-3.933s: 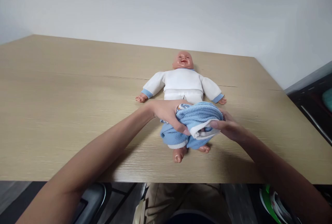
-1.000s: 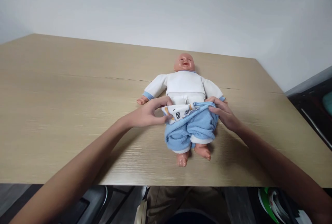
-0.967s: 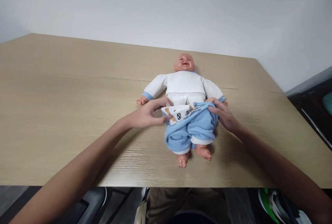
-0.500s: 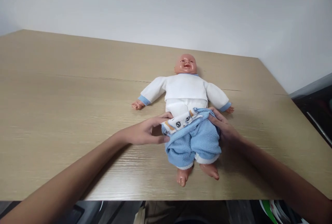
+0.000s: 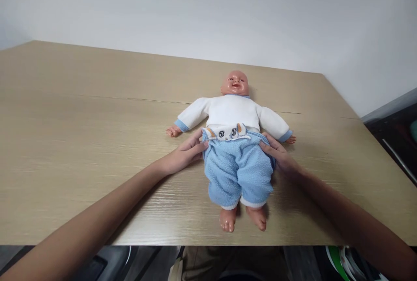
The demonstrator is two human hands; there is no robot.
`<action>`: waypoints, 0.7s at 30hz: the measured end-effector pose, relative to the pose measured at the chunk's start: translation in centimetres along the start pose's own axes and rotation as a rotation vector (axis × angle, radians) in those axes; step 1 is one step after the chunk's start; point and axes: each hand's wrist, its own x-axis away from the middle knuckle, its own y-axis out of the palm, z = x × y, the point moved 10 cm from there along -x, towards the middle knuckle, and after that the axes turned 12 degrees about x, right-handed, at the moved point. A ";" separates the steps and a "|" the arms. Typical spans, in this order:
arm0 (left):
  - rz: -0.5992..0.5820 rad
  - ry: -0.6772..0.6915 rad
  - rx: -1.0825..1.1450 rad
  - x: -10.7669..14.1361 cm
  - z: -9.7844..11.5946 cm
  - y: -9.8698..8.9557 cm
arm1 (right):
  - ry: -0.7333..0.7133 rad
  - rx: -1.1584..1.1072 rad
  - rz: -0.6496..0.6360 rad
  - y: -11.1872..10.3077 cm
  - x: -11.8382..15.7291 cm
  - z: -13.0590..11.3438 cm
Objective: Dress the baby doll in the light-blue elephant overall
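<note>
A baby doll point(image 5: 235, 83) lies on its back, head away from me and bare feet towards me. It wears a white top point(image 5: 233, 110) with blue cuffs. Fuzzy blue pants point(image 5: 239, 166) cover its legs and reach up to the hem of the top; a white patch with embroidered eyes shows at the waistband. My left hand point(image 5: 187, 153) is closed on the left side of the waistband, thumb in front. On the opposite side, my right hand point(image 5: 280, 155) pinches the waistband too. The fingers behind the cloth are partly hidden.
The doll rests on a light wooden table point(image 5: 130, 120) with a seam across it, near the front edge. A pale wall point(image 5: 195, 11) stands behind. A dark object point(image 5: 397, 142) is beyond the right edge. Below the front edge are a grey chair-like item and a green-and-white object point(image 5: 335, 259).
The pants' waistband has moved up the doll's body, covering the white lower belly. My left hand has moved up with it and closed on the cloth. The doll's feet have shifted slightly left.
</note>
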 end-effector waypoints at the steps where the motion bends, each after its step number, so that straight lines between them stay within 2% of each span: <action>1: 0.023 0.015 -0.020 0.0 0.2 -0.1 | -0.050 0.059 -0.013 -0.1 0.0 -0.7; 4: 0.086 0.125 -0.116 -0.2 2.2 -0.1 | -0.205 0.248 -0.002 -0.4 0.5 -3.6; 7: 0.114 0.326 -0.308 -0.4 5.7 0.6 | -0.302 0.351 0.063 -0.5 0.7 -6.5; 9: 0.135 0.448 -0.435 -0.7 7.9 1.1 | -0.349 0.387 0.093 -0.2 0.1 -8.1; 11: 0.157 0.490 -0.510 -1.5 8.9 1.1 | -0.380 0.420 0.125 -0.1 -1.1 -8.9; 13: 0.182 0.466 -0.534 -2.7 8.8 0.3 | -0.368 0.423 0.178 -0.6 -2.6 -8.7; 16: 0.243 0.377 -0.434 -4.2 7.0 -1.8 | -0.244 0.340 0.227 -1.7 -4.9 -6.2; 18: 0.270 0.314 -0.332 -4.7 5.4 -3.1 | -0.151 0.236 0.212 -2.0 -5.6 -4.0; 21: 0.266 0.262 -0.279 -4.6 3.8 -3.9 | -0.075 0.063 0.122 -1.2 -5.6 -1.9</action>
